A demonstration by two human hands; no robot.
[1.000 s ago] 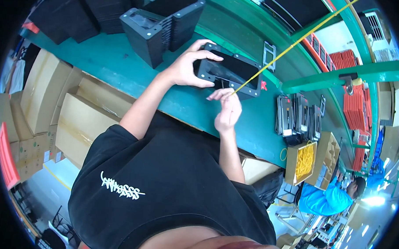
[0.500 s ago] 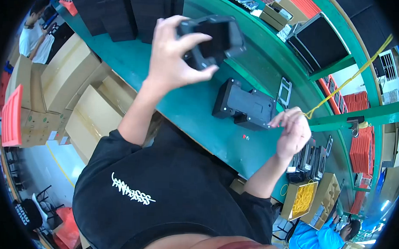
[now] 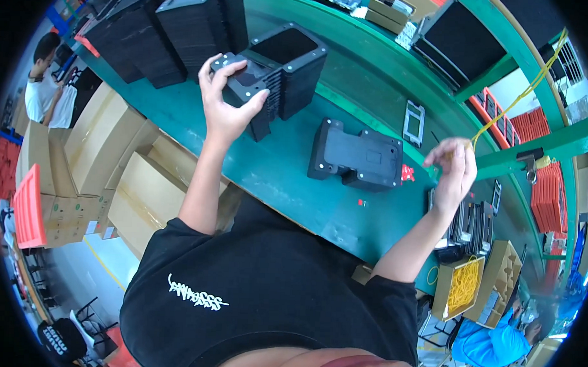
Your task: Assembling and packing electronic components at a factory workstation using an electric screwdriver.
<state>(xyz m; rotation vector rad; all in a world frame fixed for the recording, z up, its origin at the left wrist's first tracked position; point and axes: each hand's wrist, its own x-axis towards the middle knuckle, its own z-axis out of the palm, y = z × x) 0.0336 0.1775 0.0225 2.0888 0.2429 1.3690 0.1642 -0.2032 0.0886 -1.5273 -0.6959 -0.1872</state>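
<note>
My left hand [image 3: 230,113] is closed over a black plastic housing [image 3: 251,75], thumb at one edge and fingers across its top. This piece rests on or just above a stack of similar black frames [image 3: 301,80]; contact below is hidden. My right hand [image 3: 455,171] is raised right of a black block-like housing [image 3: 360,153], apart from it. Its curled fingers hold a yellow cord [image 3: 518,101] that runs up to the upper right. The block-like housing lies on the green bench [image 3: 275,176], beside a small red bit [image 3: 362,203] and a red piece [image 3: 407,173].
Tall black stacks [image 3: 144,36] stand at the far left. A grey metal frame [image 3: 412,123] lies toward the back. On the right are a box of yellow cords [image 3: 464,286] and stacked dark parts [image 3: 468,228]. Cardboard boxes [image 3: 145,191] stand left; a person in blue [image 3: 489,342] sits lower right.
My left hand has brought the black housing left and down to the stack. My right hand has risen away from the block-like housing, and the cord's lower end has moved with it.
</note>
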